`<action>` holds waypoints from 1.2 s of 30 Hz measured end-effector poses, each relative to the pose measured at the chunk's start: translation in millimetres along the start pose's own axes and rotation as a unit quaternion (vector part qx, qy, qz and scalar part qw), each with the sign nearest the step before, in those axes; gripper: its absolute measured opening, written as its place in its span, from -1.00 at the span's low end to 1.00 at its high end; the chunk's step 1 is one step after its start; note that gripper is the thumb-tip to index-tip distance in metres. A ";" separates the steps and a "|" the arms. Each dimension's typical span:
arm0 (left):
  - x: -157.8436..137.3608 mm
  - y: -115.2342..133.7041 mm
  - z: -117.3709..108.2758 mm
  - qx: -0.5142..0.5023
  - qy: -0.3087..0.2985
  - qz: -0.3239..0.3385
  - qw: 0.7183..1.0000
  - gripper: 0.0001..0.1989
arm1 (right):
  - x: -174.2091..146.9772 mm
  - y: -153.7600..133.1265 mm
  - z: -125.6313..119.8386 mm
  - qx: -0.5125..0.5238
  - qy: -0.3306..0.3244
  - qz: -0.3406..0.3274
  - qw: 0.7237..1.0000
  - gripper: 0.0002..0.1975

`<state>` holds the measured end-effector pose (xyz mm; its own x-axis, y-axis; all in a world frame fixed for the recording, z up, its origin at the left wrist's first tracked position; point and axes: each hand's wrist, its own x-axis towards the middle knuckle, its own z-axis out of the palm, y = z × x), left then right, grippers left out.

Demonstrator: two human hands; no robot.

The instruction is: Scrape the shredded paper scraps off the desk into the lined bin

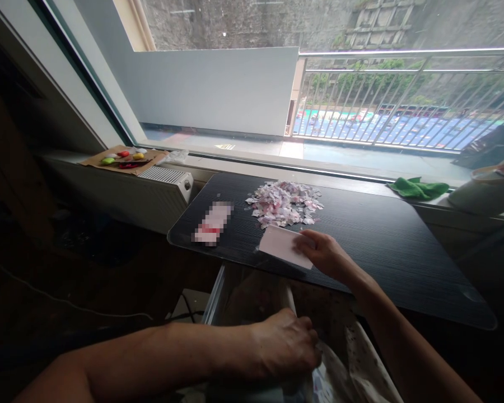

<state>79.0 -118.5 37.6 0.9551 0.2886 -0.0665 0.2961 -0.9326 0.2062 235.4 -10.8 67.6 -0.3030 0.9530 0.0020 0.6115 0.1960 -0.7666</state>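
Note:
My right hand [317,251] pinches the right end of a pale, flat rectangular piece of paper [279,243], held low over the front edge of the dark table. Just beyond it lies a heap of small torn paper scraps [283,201], whitish and pink. My left hand [289,344] is below the table's edge, knuckles up and fingers curled closed; whatever they grip is hidden. Close by that hand are a translucent container [252,291] and a crumpled pale cloth or bag with a dotted pattern [363,358].
The dark wood-grain table [386,246] stands against the window sill. A blurred pinkish strip [213,224] lies on its left side. A radiator [168,179] carries a board of colourful items [124,158]. A green cloth [420,188] is on the sill at right.

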 end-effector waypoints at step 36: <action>1.5 -2.7 9.1 0.004 0.008 -0.010 1.000 -0.89 | 13.2 17.7 9.8 0.190 0.007 0.142 0.971 -0.78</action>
<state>79.7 -117.4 28.1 0.9487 0.3111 -0.0556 0.3159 -0.9279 0.1980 235.0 3.0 47.8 -0.1501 0.9596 -0.2380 0.3534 -0.1727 -0.9194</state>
